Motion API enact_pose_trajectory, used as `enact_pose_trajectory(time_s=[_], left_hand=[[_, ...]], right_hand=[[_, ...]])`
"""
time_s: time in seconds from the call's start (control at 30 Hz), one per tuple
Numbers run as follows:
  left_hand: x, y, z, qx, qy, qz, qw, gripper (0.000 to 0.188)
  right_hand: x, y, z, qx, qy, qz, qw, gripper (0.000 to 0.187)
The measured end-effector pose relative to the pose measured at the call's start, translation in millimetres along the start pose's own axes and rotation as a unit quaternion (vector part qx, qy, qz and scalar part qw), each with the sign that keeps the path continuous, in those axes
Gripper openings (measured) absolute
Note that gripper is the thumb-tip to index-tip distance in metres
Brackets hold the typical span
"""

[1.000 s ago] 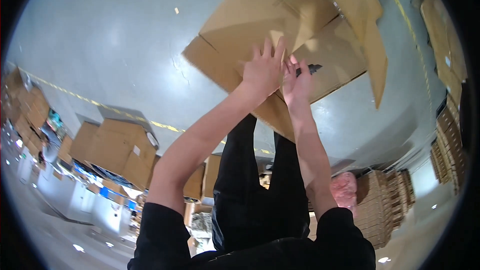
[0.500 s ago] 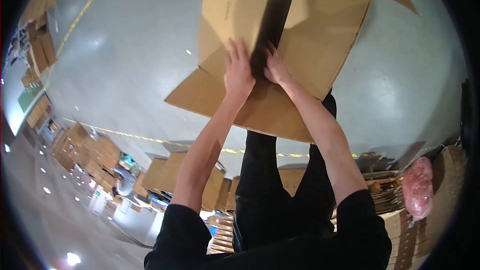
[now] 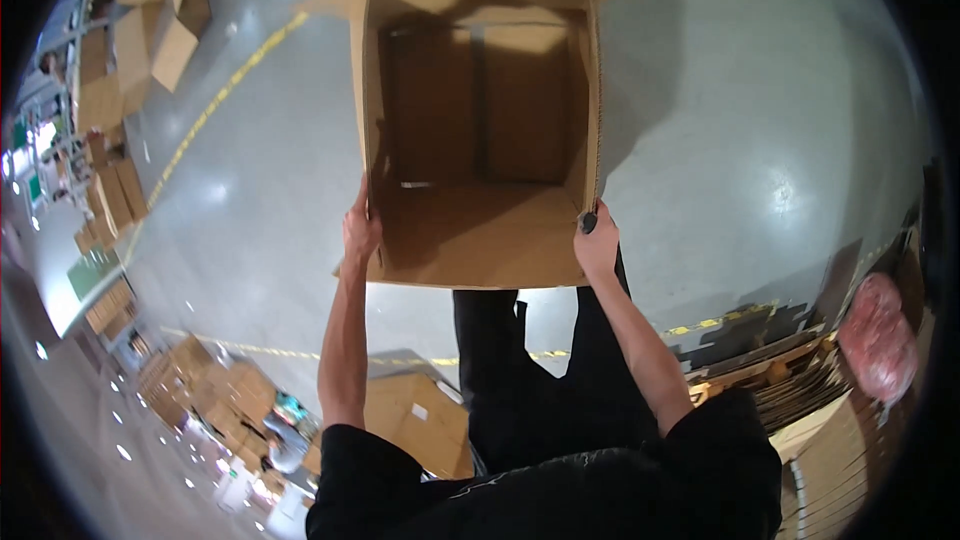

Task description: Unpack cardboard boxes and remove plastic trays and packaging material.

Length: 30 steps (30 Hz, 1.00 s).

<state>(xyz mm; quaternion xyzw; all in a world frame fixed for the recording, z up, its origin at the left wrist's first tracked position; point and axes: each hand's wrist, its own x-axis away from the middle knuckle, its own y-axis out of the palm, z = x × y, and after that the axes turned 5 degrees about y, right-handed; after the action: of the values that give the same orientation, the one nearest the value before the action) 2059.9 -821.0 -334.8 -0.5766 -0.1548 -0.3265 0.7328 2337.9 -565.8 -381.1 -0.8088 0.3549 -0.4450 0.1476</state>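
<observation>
In front of me, a large brown cardboard box stands open toward me, with its inside showing. A dark seam runs down the middle of its inner bottom. My left hand is closed on the near end of the left wall, fingers outside and partly hidden. On the opposite side, my right hand grips the near end of the right wall. A small dark round thing shows at that hand's thumb; I cannot tell what it is. The far flaps are folded outward and blurred.
Grey floor with yellow striped tape surrounds the box. Opened cartons stand at the far left. At the lower right are stacked flat cardboard sheets and a pink plastic-wrapped bundle. Another person is at the lower left among boxes.
The box has turned so its open side now faces me; before, its flaps lay nearly together. My hands have gone from the gap between the flaps to the two side walls.
</observation>
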Motion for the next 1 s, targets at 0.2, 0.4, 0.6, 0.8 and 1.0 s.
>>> enact_pose_trajectory(time_s=[0.2, 0.4, 0.6, 0.8, 1.0], left_hand=[[98.2, -95.3, 23.0, 0.102, 0.23, 0.023, 0.967, 0.043], [211.9, -202.5, 53.7, -0.121, 0.357, 0.068, 0.924, 0.044], [192.2, -266.2, -54.7, 0.362, 0.262, -0.133, 0.885, 0.032], [345.2, -169.3, 111.8, -0.092, 0.515, 0.09, 0.847, 0.023], [461.4, -13.9, 226.1, 0.144, 0.677, -0.007, 0.722, 0.031]], right_hand=[[-34.8, -67.4, 18.9, -0.057, 0.031, 0.097, 0.993, 0.026], [38.1, -167.2, 30.6, -0.54, 0.095, 0.093, 0.831, 0.02], [239.2, -265.9, -32.3, -0.721, 0.053, 0.169, 0.67, 0.015], [411.2, -403.5, 27.4, -0.701, -0.115, 0.397, 0.581, 0.011], [614.0, -496.4, 129.6, -0.6, -0.263, 0.605, 0.453, 0.008]])
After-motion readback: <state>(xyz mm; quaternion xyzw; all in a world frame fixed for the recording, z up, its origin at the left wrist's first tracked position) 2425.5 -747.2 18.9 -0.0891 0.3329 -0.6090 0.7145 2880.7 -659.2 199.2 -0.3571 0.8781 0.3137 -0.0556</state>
